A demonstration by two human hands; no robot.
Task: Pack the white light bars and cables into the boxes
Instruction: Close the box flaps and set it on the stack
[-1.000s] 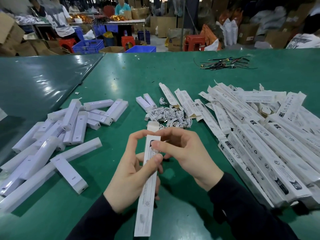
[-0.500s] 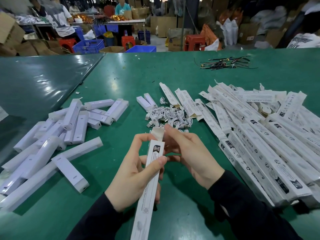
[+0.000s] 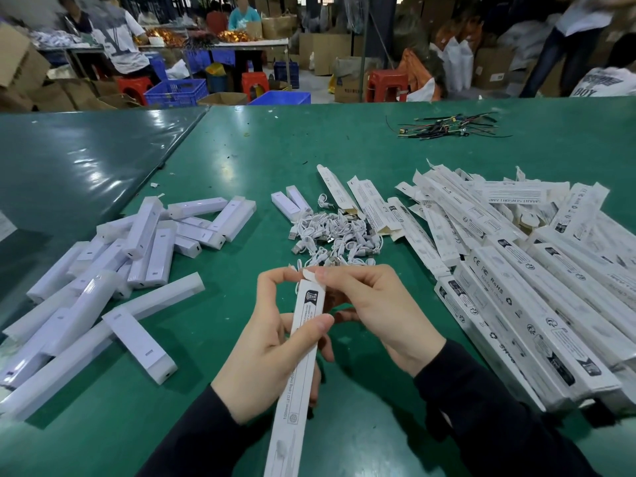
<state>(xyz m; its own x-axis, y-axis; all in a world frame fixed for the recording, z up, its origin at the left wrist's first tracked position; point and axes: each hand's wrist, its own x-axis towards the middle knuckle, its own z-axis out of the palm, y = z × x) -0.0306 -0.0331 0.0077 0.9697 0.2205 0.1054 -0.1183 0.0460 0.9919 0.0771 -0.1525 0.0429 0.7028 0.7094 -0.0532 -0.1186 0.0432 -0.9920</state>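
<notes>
Both hands grip one long white box [image 3: 303, 356] above the green bench [image 3: 344, 149]: the left hand [image 3: 272, 352] wraps its middle, the right hand [image 3: 371, 308] pinches its far end flap. Loose light bars [image 3: 137, 256] lie left, cables [image 3: 330, 235] beyond, boxes [image 3: 516, 270] right.

You can read "CE", "FC" and "RoHS" on a long white cardboard box [image 3: 495, 287] right of the white cable heap [image 3: 334, 235]; "BOY" marks a white garment [image 3: 600, 85] beyond.

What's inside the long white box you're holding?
I can't see inside. The box is held by the left hand, and the right hand pinches the end flap, covering the opening. Its card walls hide whatever it holds.
</notes>
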